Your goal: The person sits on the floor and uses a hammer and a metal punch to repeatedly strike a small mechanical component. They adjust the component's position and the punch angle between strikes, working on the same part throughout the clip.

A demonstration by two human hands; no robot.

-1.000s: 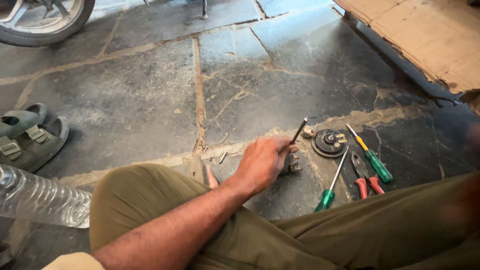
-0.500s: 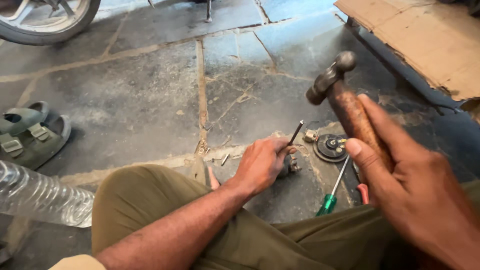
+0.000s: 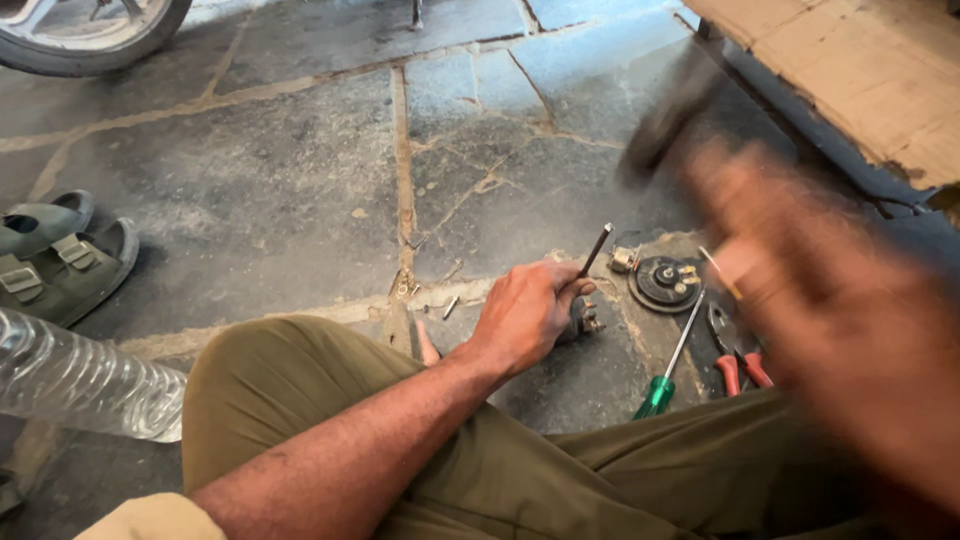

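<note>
While the left hand (image 3: 525, 312) pinches the slanted metal rod (image 3: 595, 250), the blurred right hand's (image 3: 800, 290) grip is unclear

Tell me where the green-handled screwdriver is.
In the head view, the green-handled screwdriver lies on the stone floor, lower right of centre, between the round black disc and red-handled pliers.

A clear, ribbed plastic bottle (image 3: 70, 385) lies on its side at the left edge, on the stone floor beside the person's knee; it is see-through and colourless, and no label shows on the part in view. At the top right, a flat sheet of brown cardboard (image 3: 860, 70) lies spread out, its near edge torn and ragged. No labels, signs or screens are in view.
</note>
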